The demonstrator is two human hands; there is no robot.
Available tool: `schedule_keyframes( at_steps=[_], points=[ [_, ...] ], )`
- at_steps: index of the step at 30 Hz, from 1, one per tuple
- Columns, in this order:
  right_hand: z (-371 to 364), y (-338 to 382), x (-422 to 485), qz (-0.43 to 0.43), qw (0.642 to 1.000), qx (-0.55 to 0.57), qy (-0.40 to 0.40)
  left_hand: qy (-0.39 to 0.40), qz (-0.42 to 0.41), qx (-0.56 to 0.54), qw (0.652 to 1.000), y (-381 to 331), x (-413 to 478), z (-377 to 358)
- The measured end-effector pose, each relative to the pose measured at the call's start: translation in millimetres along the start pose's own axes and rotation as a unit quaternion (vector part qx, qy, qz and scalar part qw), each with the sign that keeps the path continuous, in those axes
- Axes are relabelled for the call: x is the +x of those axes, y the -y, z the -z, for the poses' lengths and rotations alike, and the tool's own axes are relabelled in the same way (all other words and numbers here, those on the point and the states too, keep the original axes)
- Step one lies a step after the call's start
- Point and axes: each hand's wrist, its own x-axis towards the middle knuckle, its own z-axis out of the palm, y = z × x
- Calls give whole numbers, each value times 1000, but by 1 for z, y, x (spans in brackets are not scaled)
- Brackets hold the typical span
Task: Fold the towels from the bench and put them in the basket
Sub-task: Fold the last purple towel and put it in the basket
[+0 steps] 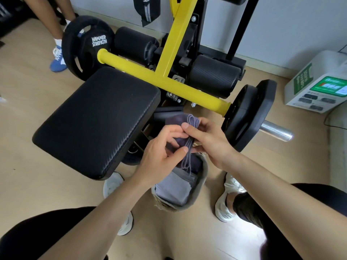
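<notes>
A folded purple-grey towel (185, 145) hangs upright between my two hands, just above the basket. My left hand (161, 152) pinches its left side with thumb and fingers. Gripping the towel's right edge is my right hand (208, 139), its thumb on top. The grey fabric basket (201, 186) stands on the floor between my feet and holds several folded grey towels (174, 188). No towel lies on the black padded bench seat (97, 119), which sits to the left.
A yellow and black weight machine (169, 59) with black weight plates (249, 117) stands behind the basket. A white and green kiosk box (317, 85) sits at the right by the wall. Another person's legs and blue shoe (57, 57) are at the far left.
</notes>
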Motion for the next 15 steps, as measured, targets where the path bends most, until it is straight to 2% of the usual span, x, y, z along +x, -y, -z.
schedule_keyframes(
  at_steps=[3,6,10,12,15],
  points=[
    [1,-3,2,14,1000,-20,-7,-7,53,-69,996,0,1,3],
    [7,0,6,40,997,-67,11,-71,87,-71,991,6,5,12],
    [28,12,9,57,988,-75,125,-173,149,-85,970,9,10,26],
    [38,18,8,37,987,-12,159,-145,194,-121,963,11,13,31],
    [47,22,8,28,982,42,181,-15,249,-254,934,9,16,31]
  ],
)
